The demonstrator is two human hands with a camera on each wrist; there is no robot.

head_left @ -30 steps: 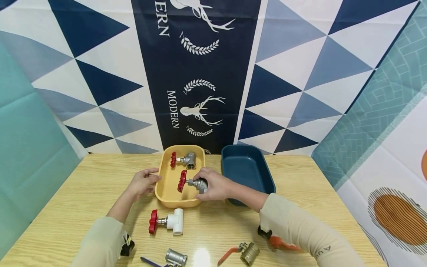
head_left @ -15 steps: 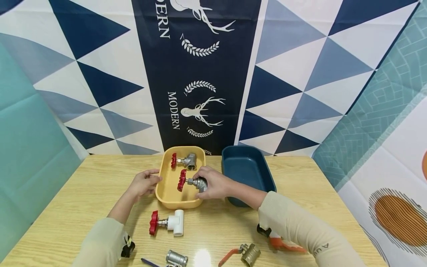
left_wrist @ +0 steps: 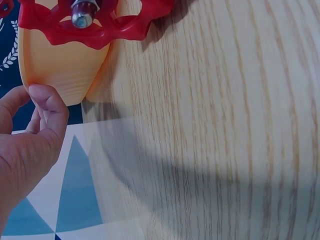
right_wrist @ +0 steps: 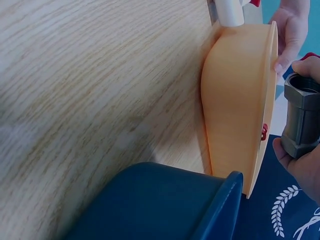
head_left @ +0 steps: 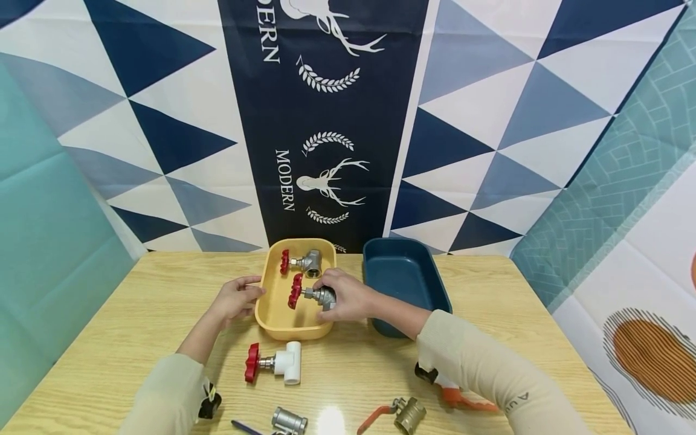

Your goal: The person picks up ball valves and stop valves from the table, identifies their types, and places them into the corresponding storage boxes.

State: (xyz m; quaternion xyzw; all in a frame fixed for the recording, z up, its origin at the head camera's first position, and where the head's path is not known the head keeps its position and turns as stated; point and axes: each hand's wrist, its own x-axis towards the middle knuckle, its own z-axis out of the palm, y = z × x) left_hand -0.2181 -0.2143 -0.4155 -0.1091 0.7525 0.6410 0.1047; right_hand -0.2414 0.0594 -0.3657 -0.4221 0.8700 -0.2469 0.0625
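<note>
My right hand (head_left: 352, 297) grips a metal gate valve (head_left: 323, 296) by its body, above the front half of the yellow bin (head_left: 278, 302). The valve's red handwheel points left; its threaded opening shows in the right wrist view, between thumb and fingers. A second metal gate valve (head_left: 311, 263) with a red handwheel lies at the back inside the bin. My left hand (head_left: 232, 300) holds the bin's left rim, its thumb and bent fingers right at the edge (left_wrist: 26, 82). In front of the bin lies a white plastic tee valve (head_left: 287, 364) with a red handwheel.
A dark blue bin (head_left: 397, 272) stands right of the yellow one, partly behind my right forearm. Near the front lie a metal valve with a blue lever (head_left: 288, 420), a brass ball valve (head_left: 409, 415) and an orange-handled item (head_left: 462, 399) partly under my right sleeve. A patterned cloth hangs behind.
My right hand, with the gate valve in it, has shifted slightly left and further back over the yellow bin. The left hand has kept its place at the rim.
</note>
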